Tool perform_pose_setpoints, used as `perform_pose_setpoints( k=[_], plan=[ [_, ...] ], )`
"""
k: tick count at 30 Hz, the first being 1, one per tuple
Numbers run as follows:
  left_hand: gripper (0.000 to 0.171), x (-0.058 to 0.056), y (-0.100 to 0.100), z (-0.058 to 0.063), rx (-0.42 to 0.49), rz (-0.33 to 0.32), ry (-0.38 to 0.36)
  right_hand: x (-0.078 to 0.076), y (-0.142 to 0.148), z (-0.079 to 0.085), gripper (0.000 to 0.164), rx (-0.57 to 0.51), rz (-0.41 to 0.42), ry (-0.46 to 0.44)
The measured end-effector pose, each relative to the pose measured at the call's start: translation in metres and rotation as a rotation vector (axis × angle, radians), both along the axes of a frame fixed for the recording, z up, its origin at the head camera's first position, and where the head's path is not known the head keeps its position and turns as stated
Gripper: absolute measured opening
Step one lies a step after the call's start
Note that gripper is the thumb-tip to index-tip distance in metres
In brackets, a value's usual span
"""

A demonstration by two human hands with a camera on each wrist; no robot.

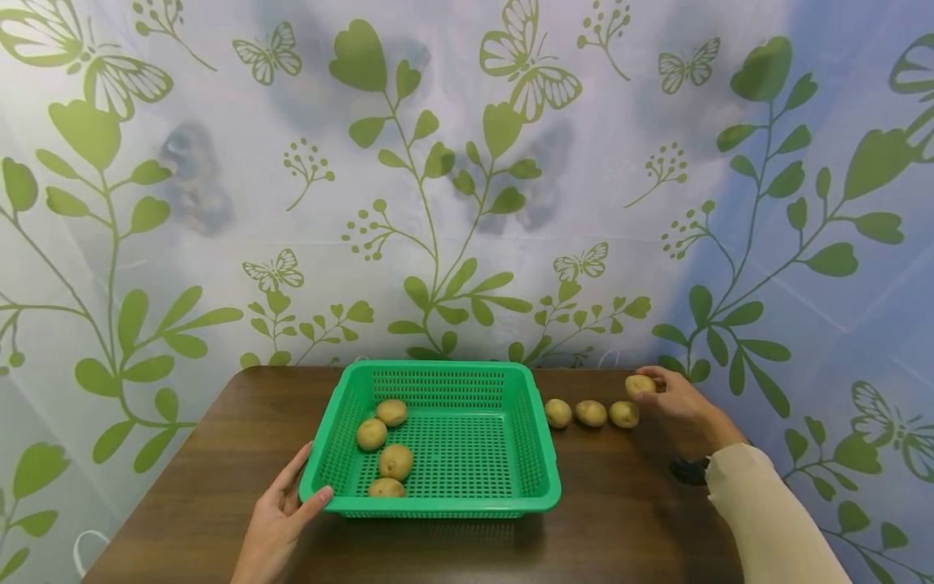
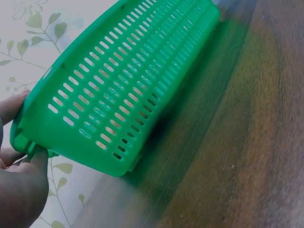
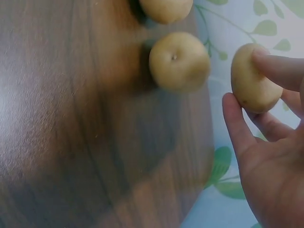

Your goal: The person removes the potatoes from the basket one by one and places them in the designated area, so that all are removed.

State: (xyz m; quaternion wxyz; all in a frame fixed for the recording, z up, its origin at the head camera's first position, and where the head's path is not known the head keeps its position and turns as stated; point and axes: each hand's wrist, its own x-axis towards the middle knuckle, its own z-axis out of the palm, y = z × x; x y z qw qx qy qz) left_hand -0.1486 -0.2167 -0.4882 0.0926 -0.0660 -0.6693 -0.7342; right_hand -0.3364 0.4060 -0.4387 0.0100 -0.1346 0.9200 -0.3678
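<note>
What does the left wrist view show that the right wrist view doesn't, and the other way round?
Only the left wrist view shows the basket, its side slotted, and the left grip holding its rim. Only the right wrist view shows the right grip pinching a potato, with a second potato on the table and a third potato cut off by the top edge. Both share the brown table and the leaf-patterned backdrop.

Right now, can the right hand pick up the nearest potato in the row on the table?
Probably not yet: the right hand already holds another potato. Nothing seems to stand between it and the nearest potato, so that one looks within reach once the hand is free.
</note>
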Motion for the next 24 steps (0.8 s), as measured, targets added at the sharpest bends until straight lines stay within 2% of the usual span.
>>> perform_pose_setpoints(
  k=[6, 16, 24],
  plan=[
    [0.072, 0.0, 0.0, 0.001, -0.006, 0.004, 0.004, 0.003, 0.012, -0.011, 0.052, 0.014, -0.049, 0.039],
    [0.071, -0.002, -0.001, -0.002, -0.017, -0.007, 0.034, 0.007, 0.026, -0.039, 0.056, -0.039, -0.156, -0.063],
    [0.071, -0.001, 0.0, -0.001, -0.029, 0.01, 0.038, 0.008, 0.028, -0.062, 0.061, 0.006, -0.2, -0.084]
  ],
)
